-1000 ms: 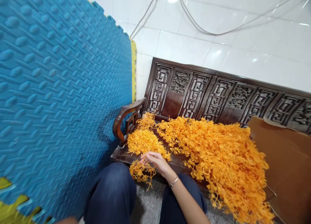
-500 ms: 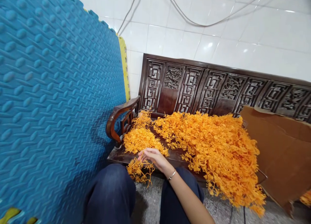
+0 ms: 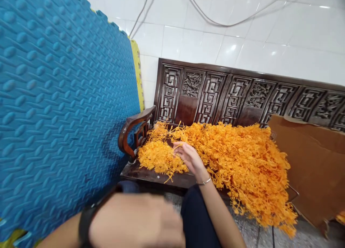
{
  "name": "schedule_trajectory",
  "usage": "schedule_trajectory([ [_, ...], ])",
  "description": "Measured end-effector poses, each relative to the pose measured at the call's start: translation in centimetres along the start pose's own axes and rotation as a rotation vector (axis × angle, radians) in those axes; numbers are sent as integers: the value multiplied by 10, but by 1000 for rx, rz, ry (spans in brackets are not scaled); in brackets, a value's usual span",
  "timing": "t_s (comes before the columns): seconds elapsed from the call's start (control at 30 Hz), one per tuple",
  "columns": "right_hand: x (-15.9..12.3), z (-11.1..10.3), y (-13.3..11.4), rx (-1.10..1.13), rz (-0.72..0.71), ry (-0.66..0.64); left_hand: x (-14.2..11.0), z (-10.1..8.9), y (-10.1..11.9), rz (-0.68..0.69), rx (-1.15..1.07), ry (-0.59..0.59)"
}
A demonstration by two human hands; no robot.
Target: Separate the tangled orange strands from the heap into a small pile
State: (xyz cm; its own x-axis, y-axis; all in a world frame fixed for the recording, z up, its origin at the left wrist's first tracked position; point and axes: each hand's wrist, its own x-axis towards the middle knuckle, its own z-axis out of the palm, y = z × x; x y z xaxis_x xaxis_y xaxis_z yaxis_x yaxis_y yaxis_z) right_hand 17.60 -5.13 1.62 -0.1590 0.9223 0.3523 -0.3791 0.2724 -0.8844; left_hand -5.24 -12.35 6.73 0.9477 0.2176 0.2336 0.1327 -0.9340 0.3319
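Note:
My right hand, with a silver bracelet at the wrist, is over the bench seat between two heaps of orange plastic pieces. A thin orange strand shows between its thumb and fingers. The smaller heap lies to its left by the armrest, and the larger heap spreads to its right over the front edge. Close to the camera, my left hand, with a black wristband, is smeared by motion. Its fingers point right, and whether they hold anything is hidden.
The dark carved wooden bench stands against a white tiled wall. A blue foam mat rises on the left, next to the wooden armrest. A brown cardboard sheet leans at the right.
My right hand has moved up and right from between the knees; the dangling orange clump no longer hangs below it. My left hand has come into view at the bottom.

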Motion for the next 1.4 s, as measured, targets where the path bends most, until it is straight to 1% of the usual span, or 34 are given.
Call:
schedule_trajectory([
  [0.03, 3, -2, -6, -21, -16, -6, 12, -13, -6, 0, -4, 48],
  [0.07, 7, -2, -12, -53, -27, -5, 24, -24, -14, -27, -4, 154],
  [0.1, 11, -3, -16, -89, -31, -1, 37, -31, -26, -64, -7, 286],
  [0.13, 15, -2, -19, -121, -33, 7, 49, -35, -39, -177, -10, 485],
  [0.17, 20, -2, -22, -146, -38, 19, 60, -37, -55, -292, -35, 642],
  [0.2, 25, -1, -23, -159, -46, 29, 69, -35, -71, -391, -105, 688],
  [0.23, 31, 1, -23, -163, -57, 35, 75, -31, -87, -468, -228, 648],
  [0.27, 36, 2, -23, -162, -69, 34, 80, -26, -102, -516, -361, 593],
  [0.3, 41, 3, -21, -158, -81, 29, 82, -21, -115, -524, -481, 534],
  [0.37, 51, 4, -16, -151, -90, 4, 81, -10, -133, -473, -634, 467],
  [0.47, 60, 1, 0, -86, -66, -30, 73, -1, -146, -440, -768, 453],
  [0.57, 62, -4, 19, 116, -18, 15, 64, 1, -150, -471, -856, 387],
  [0.6, 62, -5, 25, 189, 8, 31, 62, 1, -151, -479, -866, 383],
  [0.67, 61, -7, 34, 294, 57, 35, 60, 3, -153, -497, -867, 452],
  [0.73, 59, -6, 39, 322, 73, 24, 60, 6, -156, -513, -876, 580],
  [0.8, 56, -5, 40, 298, 62, 44, 60, 9, -158, -529, -923, 666],
  [0.9, 54, -6, 40, 242, 61, 95, 61, 13, -160, -539, -972, 721],
  [1.0, 53, -10, 43, 162, 60, 115, 61, 13, -157, -530, -989, 801],
  [1.07, 52, -13, 45, 89, 34, 172, 61, 13, -153, -544, -1014, 887],
  [1.13, 48, -14, 46, -7, -66, 309, 61, 13, -150, -574, -1035, 977],
  [1.2, 42, -12, 45, -153, -258, 483, 60, 13, -148, -598, -1044, 1035],
  [1.23, 38, -10, 44, -250, -363, 537, 60, 13, -148, -604, -1047, 1053],
  [1.27, 34, -8, 43, -354, -448, 549, 60, 14, -148, -610, -1051, 1069],
  [1.3, 30, -5, 42, -456, -497, 522, 59, 15, -148, -613, -1052, 1080],
  [1.33, 26, -1, 42, -540, -504, 461, 59, 16, -148, -615, -1050, 1084],
  [1.37, 24, 2, 42, -596, -472, 385, 59, 17, -148, -608, -1038, 1083],
  [1.4, 23, 6, 42, -616, -411, 312, 59, 18, -148, -586, -1003, 1080],
])
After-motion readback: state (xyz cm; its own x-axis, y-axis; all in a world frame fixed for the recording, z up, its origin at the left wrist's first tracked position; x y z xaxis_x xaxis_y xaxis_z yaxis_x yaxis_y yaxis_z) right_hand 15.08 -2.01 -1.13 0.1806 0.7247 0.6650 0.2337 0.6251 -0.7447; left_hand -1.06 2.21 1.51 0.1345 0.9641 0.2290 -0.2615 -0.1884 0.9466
